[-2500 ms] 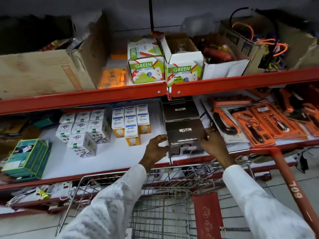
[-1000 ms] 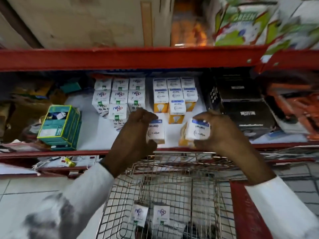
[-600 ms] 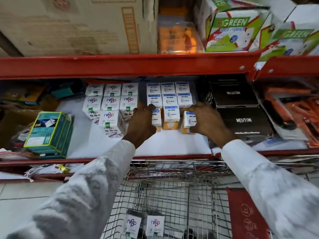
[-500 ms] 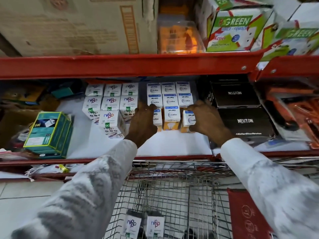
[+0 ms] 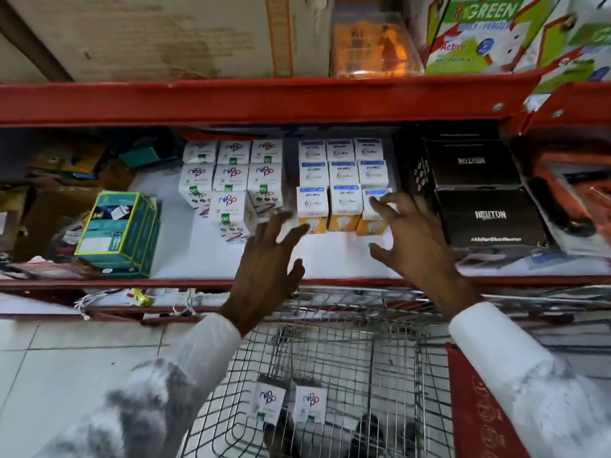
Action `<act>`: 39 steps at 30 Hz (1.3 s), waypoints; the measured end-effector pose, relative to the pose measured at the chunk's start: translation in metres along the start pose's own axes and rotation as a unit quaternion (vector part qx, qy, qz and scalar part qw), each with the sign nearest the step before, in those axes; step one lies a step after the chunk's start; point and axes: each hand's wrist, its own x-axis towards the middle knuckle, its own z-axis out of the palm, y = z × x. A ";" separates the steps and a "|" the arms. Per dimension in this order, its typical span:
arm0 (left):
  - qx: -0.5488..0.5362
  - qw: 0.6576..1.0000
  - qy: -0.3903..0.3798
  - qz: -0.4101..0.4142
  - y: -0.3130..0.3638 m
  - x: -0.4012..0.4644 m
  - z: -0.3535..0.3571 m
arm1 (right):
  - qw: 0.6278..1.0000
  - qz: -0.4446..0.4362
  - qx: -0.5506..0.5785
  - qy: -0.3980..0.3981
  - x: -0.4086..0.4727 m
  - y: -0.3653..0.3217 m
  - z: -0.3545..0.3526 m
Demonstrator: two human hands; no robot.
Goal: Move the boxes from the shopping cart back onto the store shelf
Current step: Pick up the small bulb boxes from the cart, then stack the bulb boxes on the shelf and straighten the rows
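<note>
Several white-and-blue bulb boxes (image 5: 344,180) stand in rows on the white shelf (image 5: 205,259), the front row showing orange bases. My left hand (image 5: 267,259) hovers just in front of the row's left box, fingers spread and holding nothing. My right hand (image 5: 413,239) is open too, its fingertips at the row's right box (image 5: 372,223). Below, two white Nippo boxes (image 5: 287,403) stand in the wire shopping cart (image 5: 330,358). More white Nippo boxes (image 5: 231,180) are grouped on the shelf to the left.
Two black Neuton boxes (image 5: 486,200) sit right of the bulb boxes. A green box (image 5: 115,233) lies at the shelf's left. The red upper shelf beam (image 5: 264,100) carries a large cardboard carton (image 5: 148,34) and green-and-white boxes (image 5: 476,34). Orange tool packs (image 5: 575,200) fill the far right.
Both hands carried a bulb box each onto the shelf's front row, let go, and have drawn back slightly with fingers spread.
</note>
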 end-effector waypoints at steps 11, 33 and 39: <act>0.058 0.906 -0.417 0.047 -0.047 -0.183 0.094 | 0.943 -0.031 0.032 -0.329 -0.183 -0.094 0.141; -0.048 0.991 -0.125 0.015 -0.056 -0.149 -0.092 | 0.961 0.035 0.167 -0.216 -0.116 -0.149 0.002; 0.033 0.996 -0.070 -0.036 -0.100 -0.091 -0.154 | 0.977 0.000 0.168 -0.133 -0.029 -0.167 -0.040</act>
